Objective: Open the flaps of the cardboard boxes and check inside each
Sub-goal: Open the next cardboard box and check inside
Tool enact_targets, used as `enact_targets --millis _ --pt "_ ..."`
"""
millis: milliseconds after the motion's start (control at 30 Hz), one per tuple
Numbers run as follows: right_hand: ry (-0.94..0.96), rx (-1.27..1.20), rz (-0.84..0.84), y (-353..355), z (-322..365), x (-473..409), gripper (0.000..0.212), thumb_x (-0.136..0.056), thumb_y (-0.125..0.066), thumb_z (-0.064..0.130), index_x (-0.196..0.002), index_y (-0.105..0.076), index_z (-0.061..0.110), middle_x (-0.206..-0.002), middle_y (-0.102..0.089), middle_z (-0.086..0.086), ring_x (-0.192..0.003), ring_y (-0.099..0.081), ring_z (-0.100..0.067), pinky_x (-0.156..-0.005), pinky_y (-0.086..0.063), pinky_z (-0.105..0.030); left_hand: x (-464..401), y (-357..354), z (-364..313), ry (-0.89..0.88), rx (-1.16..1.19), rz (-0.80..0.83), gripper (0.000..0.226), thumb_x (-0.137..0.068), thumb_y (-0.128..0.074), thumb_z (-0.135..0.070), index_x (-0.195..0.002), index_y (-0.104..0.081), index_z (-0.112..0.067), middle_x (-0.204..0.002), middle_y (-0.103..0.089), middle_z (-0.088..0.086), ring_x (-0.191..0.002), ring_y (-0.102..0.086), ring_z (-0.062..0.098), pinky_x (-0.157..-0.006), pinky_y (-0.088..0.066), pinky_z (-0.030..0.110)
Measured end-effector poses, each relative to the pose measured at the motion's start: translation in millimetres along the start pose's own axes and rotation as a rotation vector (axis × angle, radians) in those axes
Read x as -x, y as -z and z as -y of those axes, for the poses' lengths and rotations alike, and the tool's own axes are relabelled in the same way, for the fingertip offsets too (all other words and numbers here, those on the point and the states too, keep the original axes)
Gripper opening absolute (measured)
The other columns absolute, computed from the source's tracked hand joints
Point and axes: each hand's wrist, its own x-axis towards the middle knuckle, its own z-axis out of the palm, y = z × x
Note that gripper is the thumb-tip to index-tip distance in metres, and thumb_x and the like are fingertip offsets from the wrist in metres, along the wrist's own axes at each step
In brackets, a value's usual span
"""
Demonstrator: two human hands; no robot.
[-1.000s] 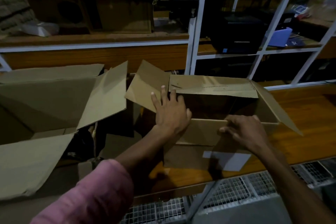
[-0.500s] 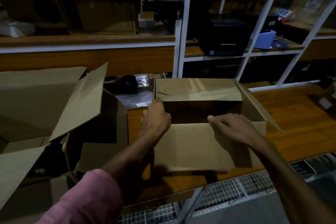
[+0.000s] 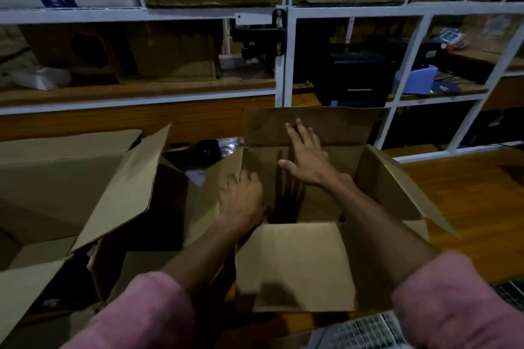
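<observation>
cardboard box point(image 3: 295, 266), flaps spread: right hand point(image 3: 309, 161) flat, fingers straight on far flap point(image 3: 340, 127); left hand point(image 3: 241, 198) blurred, grip unclear.

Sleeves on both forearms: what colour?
Pink; the sleeves show clearly in the head view, near the bottom edge.

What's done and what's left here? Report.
Done: left box stands with flaps open. In hand: middle box, all four flaps spread; right hand presses the far flap back, left hand at the left flap. Left: checking inside; its interior is too dark to read.
</observation>
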Motion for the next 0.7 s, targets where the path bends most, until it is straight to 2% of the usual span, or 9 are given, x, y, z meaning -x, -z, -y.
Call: enact_targets --millis 100,200,267,333,433,533,600,700 --pt "-0.057 0.089 0.042 -9 -10 -26 0.085 -0.096 -0.057 0.045 -0.159 -0.004 0.026 -0.167 0.005 0.004 -0.153 0.008 -0.030 -0.118 -0.010 -0.066 -9 -12 7 0.008 0.124 -0.019 0.055 -0.096 -0.063 -0.015 -0.145 -0.040 -0.011 -0.166 -0.017 0.011 -0.135 -0.045 0.036 -0.101 -0.049 0.046" --pt "-0.106 0.103 0.091 -27 -27 -42 0.077 -0.095 -0.060 0.041 -0.156 -0.016 0.025 -0.166 -0.009 0.000 -0.153 0.001 -0.031 -0.116 -0.007 -0.070 -11 -21 14 0.018 0.212 -0.092 0.053 -0.096 -0.060 -0.008 -0.146 -0.041 -0.014 -0.168 -0.015 0.004 -0.132 -0.051 0.031 -0.098 -0.053 0.046" --pt "-0.114 0.128 0.071 -36 -34 -46 0.069 -0.094 -0.061 0.037 -0.152 -0.026 0.027 -0.162 -0.023 -0.003 -0.151 -0.010 -0.032 -0.115 -0.013 -0.071 -10 -23 15 0.015 0.251 -0.116 0.051 -0.099 -0.057 -0.008 -0.146 -0.041 -0.016 -0.167 -0.020 0.004 -0.129 -0.054 0.029 -0.098 -0.054 0.044" --pt "-0.110 0.175 0.001 -41 -35 -50 0.058 -0.091 -0.061 0.033 -0.144 -0.037 0.025 -0.151 -0.038 -0.005 -0.142 -0.026 -0.033 -0.110 -0.025 -0.067 -9 -24 15 0.006 0.275 -0.128 0.049 -0.100 -0.055 -0.010 -0.146 -0.040 -0.017 -0.164 -0.025 0.004 -0.127 -0.056 0.026 -0.096 -0.056 0.041" --pt "-0.164 0.168 -0.063 -44 -30 -56 0.044 -0.088 -0.063 0.024 -0.129 -0.048 0.020 -0.132 -0.054 -0.008 -0.127 -0.039 -0.033 -0.103 -0.038 -0.058 -5 -18 12 0.022 0.273 -0.138 0.047 -0.101 -0.054 -0.010 -0.146 -0.041 -0.016 -0.166 -0.020 0.003 -0.121 -0.058 0.024 -0.091 -0.057 0.038" --pt "-0.177 0.106 -0.053 -40 -33 -54 0.044 -0.088 -0.064 0.021 -0.129 -0.048 0.020 -0.133 -0.051 -0.008 -0.129 -0.038 -0.032 -0.106 -0.036 -0.056 -2 -13 8 0.028 0.261 -0.143 0.048 -0.100 -0.053 -0.007 -0.147 -0.041 -0.013 -0.169 -0.011 0.000 -0.124 -0.057 0.025 -0.092 -0.055 0.038" --pt "-0.133 0.011 0.032 -30 -38 -48 0.048 -0.093 -0.060 0.020 -0.139 -0.044 0.020 -0.145 -0.042 -0.010 -0.136 -0.032 -0.031 -0.111 -0.032 -0.054 -1 -10 7 0.031 0.266 -0.159 0.043 -0.101 -0.052 -0.007 -0.143 -0.044 -0.013 -0.168 -0.017 0.001 -0.124 -0.057 0.024 -0.091 -0.054 0.036" --pt "-0.101 -0.019 0.104 -13 -46 -29 0.058 -0.097 -0.057 0.026 -0.150 -0.034 0.021 -0.161 -0.023 -0.009 -0.149 -0.017 -0.032 -0.119 -0.024 -0.055 0 -9 8 0.036 0.288 -0.188 0.037 -0.101 -0.051 -0.005 -0.136 -0.050 -0.013 -0.161 -0.033 0.004 -0.119 -0.059 0.023 -0.081 -0.050 0.030"
